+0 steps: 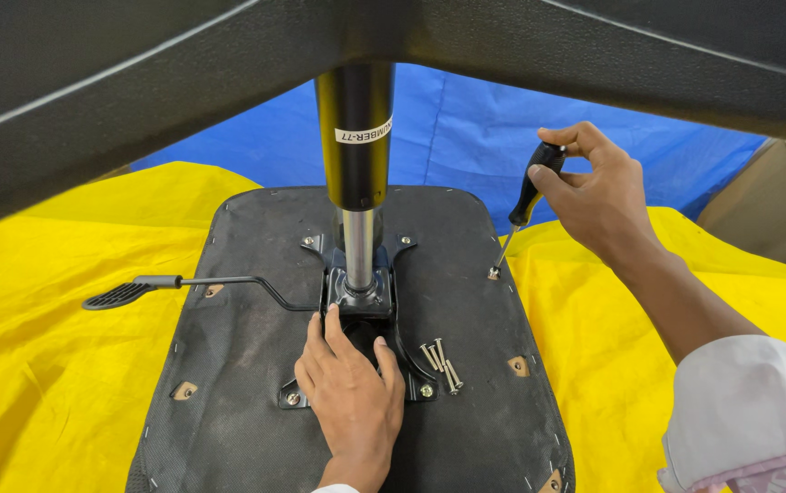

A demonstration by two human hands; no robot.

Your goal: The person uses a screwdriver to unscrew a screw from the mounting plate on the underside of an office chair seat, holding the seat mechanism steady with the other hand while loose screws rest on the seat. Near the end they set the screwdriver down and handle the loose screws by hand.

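An upturned chair seat (247, 347) with a black fabric underside lies on yellow cloth. A black metal mechanism plate (356, 301) is bolted at its middle, with a black and chrome gas cylinder (356, 183) rising from it. My left hand (349, 383) lies flat on the plate, fingers pointing up. My right hand (598, 196) grips a black-handled screwdriver (528, 196), its tip on a screw (494, 272) at the seat's right edge. Several loose bolts (440, 363) lie on the seat right of the plate.
A black lever with a flat paddle (123, 294) sticks out left from the plate. Black chair base legs (137, 82) span the top of the view. Yellow cloth (46, 365) and blue cloth (466, 137) cover the surface. A cardboard box (767, 210) stands at the right.
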